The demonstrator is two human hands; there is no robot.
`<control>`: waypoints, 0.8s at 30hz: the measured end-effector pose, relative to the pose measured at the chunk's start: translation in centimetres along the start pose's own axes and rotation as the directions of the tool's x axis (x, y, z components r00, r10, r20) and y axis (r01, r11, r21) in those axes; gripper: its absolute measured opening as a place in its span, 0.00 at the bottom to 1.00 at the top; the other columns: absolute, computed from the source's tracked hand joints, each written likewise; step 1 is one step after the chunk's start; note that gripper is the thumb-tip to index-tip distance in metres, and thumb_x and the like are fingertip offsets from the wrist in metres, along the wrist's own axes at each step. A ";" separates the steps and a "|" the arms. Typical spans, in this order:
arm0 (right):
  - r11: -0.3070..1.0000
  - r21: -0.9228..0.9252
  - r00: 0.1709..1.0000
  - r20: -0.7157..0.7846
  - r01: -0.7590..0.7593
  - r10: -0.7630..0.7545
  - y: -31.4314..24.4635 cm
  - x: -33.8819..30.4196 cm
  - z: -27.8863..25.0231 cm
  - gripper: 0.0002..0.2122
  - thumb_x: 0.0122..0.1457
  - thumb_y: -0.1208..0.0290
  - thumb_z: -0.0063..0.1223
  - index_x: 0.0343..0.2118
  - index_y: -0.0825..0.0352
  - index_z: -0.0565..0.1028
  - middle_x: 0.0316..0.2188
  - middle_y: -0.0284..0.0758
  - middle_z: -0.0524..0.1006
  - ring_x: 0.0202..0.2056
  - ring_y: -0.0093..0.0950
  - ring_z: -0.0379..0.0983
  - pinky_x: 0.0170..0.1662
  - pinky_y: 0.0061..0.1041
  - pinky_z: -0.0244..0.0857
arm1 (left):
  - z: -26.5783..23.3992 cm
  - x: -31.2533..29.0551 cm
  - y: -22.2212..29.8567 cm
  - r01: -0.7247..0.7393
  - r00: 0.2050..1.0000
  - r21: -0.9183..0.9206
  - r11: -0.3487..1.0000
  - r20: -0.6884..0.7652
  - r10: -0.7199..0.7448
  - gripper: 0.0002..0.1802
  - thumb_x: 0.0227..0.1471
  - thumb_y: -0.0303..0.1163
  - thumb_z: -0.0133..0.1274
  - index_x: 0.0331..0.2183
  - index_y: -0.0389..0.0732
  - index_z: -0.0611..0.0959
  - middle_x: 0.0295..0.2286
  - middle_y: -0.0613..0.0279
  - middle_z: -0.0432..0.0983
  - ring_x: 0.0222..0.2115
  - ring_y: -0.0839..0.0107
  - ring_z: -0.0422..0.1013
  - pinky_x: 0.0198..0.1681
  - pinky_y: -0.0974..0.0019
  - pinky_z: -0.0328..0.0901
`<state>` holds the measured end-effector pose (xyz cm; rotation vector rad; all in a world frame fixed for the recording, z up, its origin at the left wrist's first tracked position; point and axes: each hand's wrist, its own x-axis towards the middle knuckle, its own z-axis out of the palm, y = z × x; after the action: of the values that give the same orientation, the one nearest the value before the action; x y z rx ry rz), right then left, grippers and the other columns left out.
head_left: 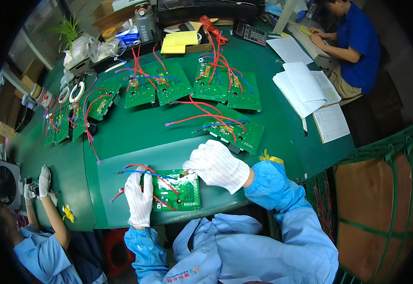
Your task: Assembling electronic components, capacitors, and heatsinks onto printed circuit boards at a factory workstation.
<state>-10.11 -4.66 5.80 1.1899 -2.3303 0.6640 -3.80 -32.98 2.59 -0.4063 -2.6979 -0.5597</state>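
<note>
A green circuit board [190,196] with red and blue wires lies on the table in front of me. My left hand [139,198], in a white striped glove, is closed on the board's left edge, with the wires passing over and beside its fingers. My right hand [219,165], gloved the same way, is above the board's upper right corner. Its fingers are pinched together there, and what is between them is too small to make out. Just beyond that hand lies another wired circuit board [239,132].
More wired boards [173,85] stand across the back and left. Papers [306,90] lie at the right, near a calculator [250,33]. A co-worker's gloved hands [44,182] hold a small part at the left; another person [358,47] sits at the far right.
</note>
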 end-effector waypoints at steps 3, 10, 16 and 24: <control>0.995 -0.091 0.973 0.224 -0.040 0.060 -0.8 1.1 -0.7 0.08 0.50 0.68 0.55 0.34 0.56 0.81 0.23 0.30 0.71 0.27 0.31 0.70 0.33 0.33 0.61 | -1.0 0.7 -1.1 0.010 0.997 -0.137 0.991 0.082 0.001 0.13 0.58 0.30 0.54 0.44 0.35 0.80 0.45 0.46 0.77 0.43 0.47 0.73 0.48 0.51 0.67; 0.990 -0.009 0.984 0.109 -0.143 0.143 -0.3 -0.5 -2.1 0.08 0.51 0.72 0.61 0.35 0.59 0.83 0.28 0.30 0.78 0.32 0.31 0.74 0.39 0.33 0.64 | -0.2 2.6 0.0 -0.203 0.978 -0.137 0.970 -0.068 0.195 0.12 0.53 0.27 0.57 0.41 0.36 0.81 0.38 0.50 0.78 0.39 0.49 0.75 0.42 0.51 0.68; 0.991 0.032 0.979 0.166 -0.128 0.121 -1.0 0.0 -1.9 0.07 0.53 0.72 0.59 0.35 0.59 0.82 0.28 0.31 0.79 0.33 0.32 0.74 0.39 0.32 0.63 | -0.3 1.3 -0.6 -0.294 0.936 0.089 0.952 -0.173 0.305 0.14 0.49 0.25 0.60 0.41 0.38 0.82 0.39 0.52 0.78 0.39 0.53 0.75 0.40 0.54 0.69; 0.999 0.016 0.992 0.121 -0.031 0.028 -0.3 0.0 -1.1 0.05 0.56 0.72 0.57 0.35 0.58 0.81 0.26 0.29 0.79 0.29 0.31 0.74 0.36 0.32 0.63 | 0.8 0.8 -0.9 -0.261 0.955 0.080 0.962 -0.126 0.269 0.21 0.49 0.23 0.58 0.47 0.38 0.80 0.48 0.51 0.75 0.45 0.52 0.73 0.45 0.54 0.69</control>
<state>-9.65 -4.11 6.75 1.2380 -2.4510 0.6406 -5.03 -33.30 1.87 -0.6751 -2.4696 -0.4090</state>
